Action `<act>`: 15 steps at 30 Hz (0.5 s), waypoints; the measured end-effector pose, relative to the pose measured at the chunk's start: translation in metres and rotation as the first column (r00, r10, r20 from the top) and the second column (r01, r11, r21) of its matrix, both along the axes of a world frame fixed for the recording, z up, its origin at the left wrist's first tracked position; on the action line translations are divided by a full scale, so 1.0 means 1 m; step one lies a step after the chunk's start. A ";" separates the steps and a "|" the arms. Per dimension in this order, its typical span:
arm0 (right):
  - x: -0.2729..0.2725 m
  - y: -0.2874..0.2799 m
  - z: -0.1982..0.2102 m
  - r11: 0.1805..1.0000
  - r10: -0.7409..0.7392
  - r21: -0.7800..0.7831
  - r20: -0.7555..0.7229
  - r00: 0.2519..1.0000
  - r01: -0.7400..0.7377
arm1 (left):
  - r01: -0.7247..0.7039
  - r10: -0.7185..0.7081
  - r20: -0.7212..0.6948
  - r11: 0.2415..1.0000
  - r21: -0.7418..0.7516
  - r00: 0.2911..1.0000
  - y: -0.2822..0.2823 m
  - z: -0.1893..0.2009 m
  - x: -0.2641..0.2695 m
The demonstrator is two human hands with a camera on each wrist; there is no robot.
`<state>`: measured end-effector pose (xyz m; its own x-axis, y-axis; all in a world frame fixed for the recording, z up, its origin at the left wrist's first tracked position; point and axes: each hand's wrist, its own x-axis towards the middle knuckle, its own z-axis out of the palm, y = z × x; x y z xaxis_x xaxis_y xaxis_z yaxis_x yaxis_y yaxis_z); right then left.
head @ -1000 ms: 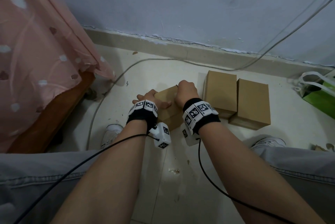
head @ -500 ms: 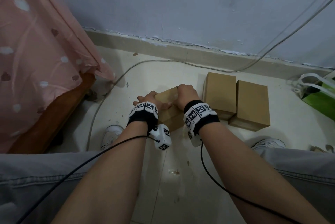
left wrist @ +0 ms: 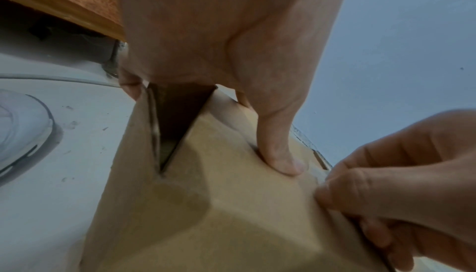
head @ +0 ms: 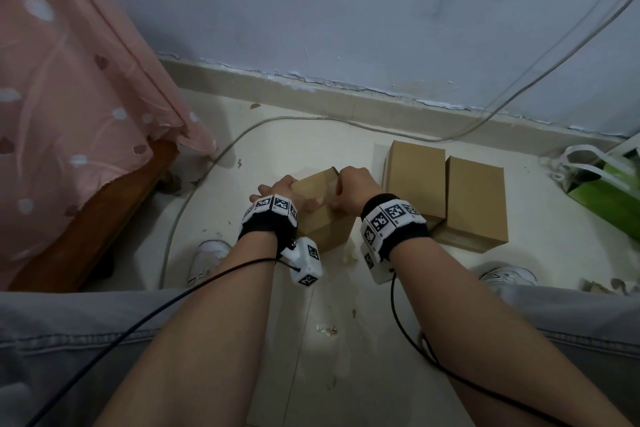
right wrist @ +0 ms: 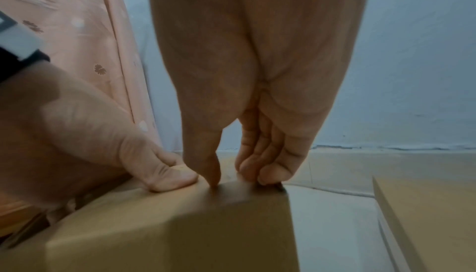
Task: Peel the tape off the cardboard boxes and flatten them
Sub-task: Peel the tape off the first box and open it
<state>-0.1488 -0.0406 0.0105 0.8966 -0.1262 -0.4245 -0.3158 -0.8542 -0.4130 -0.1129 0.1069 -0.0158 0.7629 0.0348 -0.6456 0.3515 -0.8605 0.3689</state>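
A small brown cardboard box [head: 323, 219] stands on the floor between my knees, tilted a little. My left hand [head: 287, 193] grips its left side, thumb [left wrist: 282, 160] pressed on the top face and fingers down the side. In the left wrist view a side flap gapes in a dark V-shaped gap [left wrist: 175, 121]. My right hand [head: 341, 189] pinches the box's upper right edge between thumb and curled fingers [right wrist: 268, 172]. No tape shows plainly. Two more closed boxes [head: 417, 177] [head: 476, 200] lie side by side just to the right.
A bed with a pink dotted sheet [head: 69, 108] and wooden frame [head: 104, 215] fills the left. A grey cable [head: 214, 163] curves over the floor by the wall. A green bag [head: 609, 184] lies at far right. White shoes [head: 207, 257] [head: 509, 276] flank the box.
Both hands stay on the box. The right hand has shifted slightly along the right edge; the box has barely moved.
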 end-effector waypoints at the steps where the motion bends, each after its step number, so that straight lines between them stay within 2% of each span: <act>1: 0.000 -0.001 -0.001 1.000 0.002 0.004 0.011 1.000 -0.002 | -0.001 0.001 0.000 1.000 -0.005 1.000 0.000 0.000 0.000; 15: 0.000 -0.007 -0.010 0.998 -0.056 0.028 0.119 0.991 0.053 | 0.005 -0.005 0.002 1.000 -0.007 1.000 0.000 -0.004 0.001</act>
<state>-0.1485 -0.0479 0.0008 0.9331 -0.1670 -0.3184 -0.3088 -0.8261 -0.4715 -0.1115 0.1066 -0.0195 0.7644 0.0260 -0.6442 0.3461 -0.8596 0.3760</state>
